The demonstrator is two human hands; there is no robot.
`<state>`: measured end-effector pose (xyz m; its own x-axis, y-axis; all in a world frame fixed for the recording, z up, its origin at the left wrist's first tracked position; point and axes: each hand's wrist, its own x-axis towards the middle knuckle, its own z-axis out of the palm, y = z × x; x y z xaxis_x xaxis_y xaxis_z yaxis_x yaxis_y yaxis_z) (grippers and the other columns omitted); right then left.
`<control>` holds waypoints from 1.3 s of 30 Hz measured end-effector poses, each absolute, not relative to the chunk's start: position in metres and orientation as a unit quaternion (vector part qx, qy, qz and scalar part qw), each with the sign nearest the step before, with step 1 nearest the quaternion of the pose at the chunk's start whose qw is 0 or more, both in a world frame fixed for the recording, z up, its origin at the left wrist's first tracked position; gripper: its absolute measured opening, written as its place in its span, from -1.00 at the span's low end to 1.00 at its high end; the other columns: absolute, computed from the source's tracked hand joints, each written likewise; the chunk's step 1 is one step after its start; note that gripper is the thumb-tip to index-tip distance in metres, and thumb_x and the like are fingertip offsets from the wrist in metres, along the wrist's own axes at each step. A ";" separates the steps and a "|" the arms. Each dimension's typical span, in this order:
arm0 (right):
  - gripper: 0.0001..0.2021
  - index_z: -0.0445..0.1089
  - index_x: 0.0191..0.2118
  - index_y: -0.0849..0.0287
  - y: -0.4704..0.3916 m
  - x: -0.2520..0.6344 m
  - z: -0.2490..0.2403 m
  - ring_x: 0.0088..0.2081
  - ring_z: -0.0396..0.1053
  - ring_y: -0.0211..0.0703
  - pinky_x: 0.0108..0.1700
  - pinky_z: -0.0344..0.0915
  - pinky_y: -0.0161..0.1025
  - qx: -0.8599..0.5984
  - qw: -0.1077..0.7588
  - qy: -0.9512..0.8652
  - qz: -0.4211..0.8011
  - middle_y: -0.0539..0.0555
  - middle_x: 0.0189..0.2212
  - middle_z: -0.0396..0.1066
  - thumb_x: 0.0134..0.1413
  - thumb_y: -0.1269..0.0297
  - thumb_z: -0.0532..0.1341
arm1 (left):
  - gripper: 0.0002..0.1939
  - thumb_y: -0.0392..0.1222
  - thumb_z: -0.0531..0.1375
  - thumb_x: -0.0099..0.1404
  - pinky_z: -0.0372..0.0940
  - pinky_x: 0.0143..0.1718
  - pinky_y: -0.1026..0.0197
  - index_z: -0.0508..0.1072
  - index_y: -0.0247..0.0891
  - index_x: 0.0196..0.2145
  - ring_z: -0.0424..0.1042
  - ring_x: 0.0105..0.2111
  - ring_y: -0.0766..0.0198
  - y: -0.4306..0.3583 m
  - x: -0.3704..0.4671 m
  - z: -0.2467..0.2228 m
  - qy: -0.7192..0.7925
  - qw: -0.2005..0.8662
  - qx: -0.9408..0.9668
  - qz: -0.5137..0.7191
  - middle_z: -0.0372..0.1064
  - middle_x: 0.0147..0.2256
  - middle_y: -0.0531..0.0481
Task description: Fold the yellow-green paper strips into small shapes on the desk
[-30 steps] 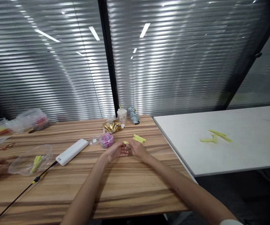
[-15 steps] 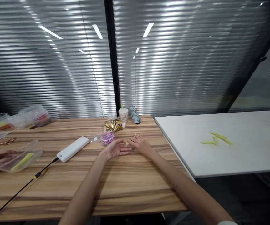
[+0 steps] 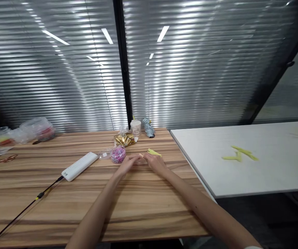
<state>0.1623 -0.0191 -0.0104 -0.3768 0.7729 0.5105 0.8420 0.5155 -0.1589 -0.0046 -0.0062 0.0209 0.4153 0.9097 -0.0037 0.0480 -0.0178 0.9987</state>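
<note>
Both hands meet far out on the wooden counter (image 3: 138,207). The left hand (image 3: 127,164) and right hand (image 3: 156,162) have their fingers narrowed around a small yellow piece (image 3: 141,155) pinched between them. Just beyond the right hand lie yellow strips (image 3: 154,152); left of the left hand sits a clear tub of pink bands (image 3: 117,154).

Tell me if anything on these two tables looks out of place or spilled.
Nothing is spilled. The one oddity: a few yellow-green strips lie scattered alone on the white table, apart from the small pile of yellow strips on the wooden table beside the right hand. More lie blurred at its far right edge.
</note>
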 end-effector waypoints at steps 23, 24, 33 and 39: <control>-0.77 0.19 -0.08 0.19 -0.017 0.159 -0.012 -0.18 0.29 -0.19 -0.20 0.22 -0.29 -0.432 0.320 -0.843 -0.024 0.12 -0.21 0.33 0.18 0.30 -0.05 | -0.72 -0.08 0.23 0.00 0.26 -0.41 0.23 0.45 -0.33 -0.36 0.35 -0.49 0.24 0.002 -0.007 0.009 0.395 0.465 0.671 0.422 0.38 -0.53 -0.04; -0.76 0.18 -0.08 0.20 -0.017 0.159 -0.011 -0.17 0.28 -0.18 -0.20 0.22 -0.29 -0.442 0.327 -0.835 -0.023 0.13 -0.21 0.33 0.17 0.29 -0.04 | -0.73 -0.07 0.23 0.00 0.26 -0.42 0.23 0.45 -0.33 -0.39 0.35 -0.50 0.23 0.001 -0.008 0.012 0.404 0.454 0.665 0.434 0.38 -0.53 -0.04; -0.75 0.16 -0.05 0.22 -0.017 0.162 -0.009 -0.21 0.30 -0.19 -0.22 0.21 -0.30 -0.484 0.341 -0.805 -0.024 0.14 -0.23 0.33 0.16 0.35 -0.05 | -0.70 -0.04 0.21 0.02 0.23 -0.48 0.31 0.41 -0.28 -0.32 0.32 -0.54 0.33 -0.006 -0.017 0.053 0.407 0.372 0.562 0.617 0.35 -0.54 0.02; -0.75 0.19 -0.06 0.19 -0.013 0.162 -0.015 -0.14 0.28 -0.21 -0.15 0.21 -0.30 -0.467 0.315 -0.825 -0.045 0.12 -0.16 0.34 0.15 0.40 -0.06 | -0.61 -0.03 0.19 0.03 0.29 -0.41 0.28 0.44 -0.32 -0.22 0.35 -0.51 0.34 -0.006 -0.051 0.072 0.416 0.270 0.500 0.711 0.42 -0.42 -0.06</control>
